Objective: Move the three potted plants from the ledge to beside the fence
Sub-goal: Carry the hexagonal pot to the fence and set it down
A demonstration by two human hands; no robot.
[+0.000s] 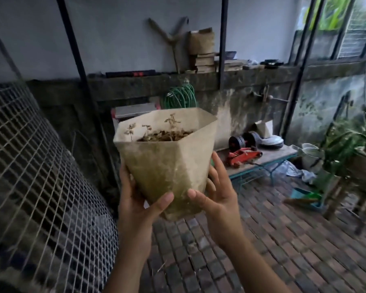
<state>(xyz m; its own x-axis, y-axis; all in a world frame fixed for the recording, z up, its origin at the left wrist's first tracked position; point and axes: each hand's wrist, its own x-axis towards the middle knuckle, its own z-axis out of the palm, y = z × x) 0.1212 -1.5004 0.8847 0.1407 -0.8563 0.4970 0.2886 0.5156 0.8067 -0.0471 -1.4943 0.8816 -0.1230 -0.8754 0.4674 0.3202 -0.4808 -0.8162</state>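
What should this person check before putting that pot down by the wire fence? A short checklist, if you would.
1. Left hand holds pot: ok.
2. Right hand holds its other side: ok.
3. Pot near upright, soil inside: ok.
4. Seedlings standing: ok.
5. Wire fence close on the left: ok.
6. Free brick floor at the fence's foot: cannot tell, blurred.
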